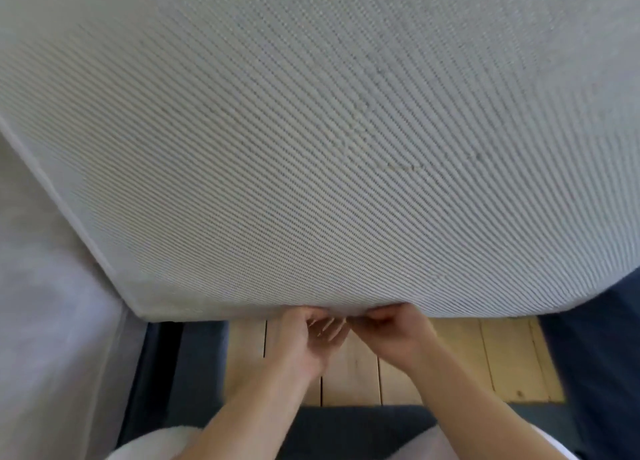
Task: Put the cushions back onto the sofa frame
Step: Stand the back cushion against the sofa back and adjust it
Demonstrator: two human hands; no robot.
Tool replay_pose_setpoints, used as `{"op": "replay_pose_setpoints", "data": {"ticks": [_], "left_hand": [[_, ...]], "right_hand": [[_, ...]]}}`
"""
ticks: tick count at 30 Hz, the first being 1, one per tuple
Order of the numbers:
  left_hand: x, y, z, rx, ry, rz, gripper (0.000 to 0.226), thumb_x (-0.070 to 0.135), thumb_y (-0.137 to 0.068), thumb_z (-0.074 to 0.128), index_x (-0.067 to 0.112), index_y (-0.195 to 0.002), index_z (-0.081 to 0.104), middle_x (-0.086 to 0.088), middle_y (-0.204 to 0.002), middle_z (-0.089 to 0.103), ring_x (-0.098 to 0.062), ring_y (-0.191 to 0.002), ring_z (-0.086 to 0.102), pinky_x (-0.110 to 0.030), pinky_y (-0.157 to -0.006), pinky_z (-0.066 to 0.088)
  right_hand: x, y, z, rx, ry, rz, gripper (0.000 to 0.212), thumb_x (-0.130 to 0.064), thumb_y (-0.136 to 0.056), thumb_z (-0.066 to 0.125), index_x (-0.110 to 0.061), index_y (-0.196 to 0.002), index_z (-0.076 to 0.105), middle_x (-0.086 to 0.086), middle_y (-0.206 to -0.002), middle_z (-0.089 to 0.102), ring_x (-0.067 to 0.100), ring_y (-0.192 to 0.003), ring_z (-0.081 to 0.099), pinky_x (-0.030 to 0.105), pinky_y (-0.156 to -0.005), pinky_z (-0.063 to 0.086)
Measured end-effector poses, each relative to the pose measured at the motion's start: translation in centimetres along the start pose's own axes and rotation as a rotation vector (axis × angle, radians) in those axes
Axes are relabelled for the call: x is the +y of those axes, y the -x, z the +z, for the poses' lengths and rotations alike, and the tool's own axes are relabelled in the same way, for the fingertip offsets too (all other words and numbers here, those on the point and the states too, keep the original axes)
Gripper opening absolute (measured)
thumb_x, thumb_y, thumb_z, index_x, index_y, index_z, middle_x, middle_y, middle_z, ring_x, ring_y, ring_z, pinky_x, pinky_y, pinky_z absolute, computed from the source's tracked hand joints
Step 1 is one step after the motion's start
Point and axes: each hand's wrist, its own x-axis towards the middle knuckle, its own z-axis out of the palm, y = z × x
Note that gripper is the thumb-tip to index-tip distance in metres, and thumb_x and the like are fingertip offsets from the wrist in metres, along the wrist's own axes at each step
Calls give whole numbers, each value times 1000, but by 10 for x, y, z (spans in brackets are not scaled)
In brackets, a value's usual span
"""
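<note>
Pale wooden plank floor [349, 380] below. Big light-grey ribbed fabric cushion [311, 147] fills my view, raised over it; my L hand [306, 340] & R hand [393, 335] pinch its near edge mid-way, fingers curled.

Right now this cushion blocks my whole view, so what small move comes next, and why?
Probably lower the cushion toward the wooden boards beneath: the left hand and right hand both pinch its near edge, close together, and it is held tilted above the boards, not resting.
</note>
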Motion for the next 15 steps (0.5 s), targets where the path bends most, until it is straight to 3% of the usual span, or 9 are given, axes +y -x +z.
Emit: {"op": "replay_pose_setpoints", "data": {"ticks": [3,6,9,15], "left_hand": [[-7,-14,6,85,-6,63,16,-8,-83,42,2,-87,54,-20,-101,59,-34,-97,60,-50,-93,52],[-6,-19,4,27,-18,60,26,-9,-81,43,-3,-102,56,-22,-111,60,-36,-105,60,-52,-94,50],[1,-10,-6,-24,-67,84,34,-9,-81,47,1,-112,57,-21,-117,60,-34,-110,59,-56,-102,43],[13,5,-19,0,39,149,22,-11,-85,45,0,-103,53,-24,-120,56,-35,-116,54,-49,-111,38]], "right_hand": [[-2,-8,4,12,-4,15,18,10,-86,40,1,-91,54,22,-107,55,33,-109,56,46,-106,43],[-1,-11,0,-21,74,-4,26,14,-88,36,6,-101,58,24,-106,59,30,-102,58,42,-101,46],[3,-6,-5,0,161,-27,38,14,-87,38,4,-114,61,18,-118,64,26,-114,58,43,-115,31],[9,2,-13,6,167,-18,25,7,-90,41,-3,-102,60,11,-119,63,22,-120,56,36,-113,31]]}}
